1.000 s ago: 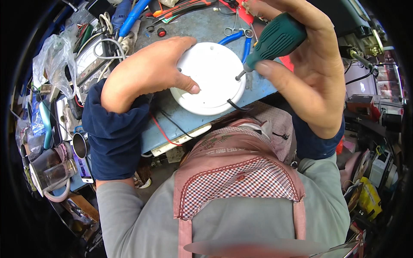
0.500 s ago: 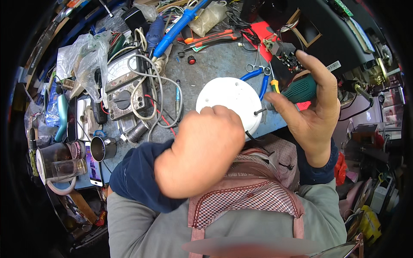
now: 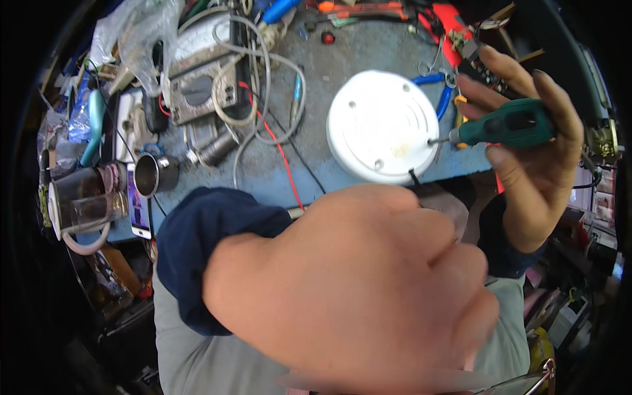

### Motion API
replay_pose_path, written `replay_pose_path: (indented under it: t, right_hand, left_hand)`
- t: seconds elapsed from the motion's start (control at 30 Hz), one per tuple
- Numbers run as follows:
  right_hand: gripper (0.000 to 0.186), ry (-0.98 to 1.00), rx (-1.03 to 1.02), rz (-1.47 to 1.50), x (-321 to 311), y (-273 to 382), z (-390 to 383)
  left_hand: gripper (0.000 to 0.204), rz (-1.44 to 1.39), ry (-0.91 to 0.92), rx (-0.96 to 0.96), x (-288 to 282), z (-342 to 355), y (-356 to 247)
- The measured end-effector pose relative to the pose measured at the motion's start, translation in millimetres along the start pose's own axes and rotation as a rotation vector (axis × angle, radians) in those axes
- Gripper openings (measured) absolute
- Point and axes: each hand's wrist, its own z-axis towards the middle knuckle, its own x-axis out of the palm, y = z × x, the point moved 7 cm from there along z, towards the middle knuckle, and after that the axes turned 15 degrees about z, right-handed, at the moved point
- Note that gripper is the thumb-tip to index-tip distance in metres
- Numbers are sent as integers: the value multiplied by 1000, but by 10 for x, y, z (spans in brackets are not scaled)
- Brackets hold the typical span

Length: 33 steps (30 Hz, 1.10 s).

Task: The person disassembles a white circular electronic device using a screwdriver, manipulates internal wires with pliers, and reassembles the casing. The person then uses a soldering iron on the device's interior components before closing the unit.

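Note:
A round white plastic housing [image 3: 375,125] with recessed screw holes lies at the near edge of the bench. A green-handled screwdriver [image 3: 510,125] reaches sideways to it, its tip at a hole on the right rim. My right hand [image 3: 543,181] loosely holds the handle, its end against the hand, with thumb and fingers spread around it. My left hand [image 3: 355,280] is raised close to the camera, off the housing, with fingers curled; its palm side is hidden. Blue-handled pliers [image 3: 444,99] lie just behind the housing.
Left of the housing, an analogue multimeter [image 3: 204,92] lies under looped grey cable. A metal cup [image 3: 156,174], a phone [image 3: 139,207] and a glass jug [image 3: 82,204] stand at the bench's left edge. A soldering iron [image 3: 297,95] lies behind a red wire [image 3: 283,158].
My left hand has come off the white housing and risen toward the camera. My right hand stays by the screwdriver, its fingers shifted around the handle. The view has shifted, too.

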Motion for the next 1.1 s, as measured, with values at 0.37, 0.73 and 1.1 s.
replay_pose_path:
  t: [0.37,0.73,1.1]
  right_hand:
    - [77,-40,-51,82,-23,70,-58]
    - [78,-122,-98,83,-264,337,-102]
    - [77,-143,58,-26,-176,-3,-184]
  left_hand:
    - [29,141,-265,275,-139,-301,-248]
    - [44,75,-323,249,-169,-171,-447]
    - [31,214,-98,93,-488,-122,-68]
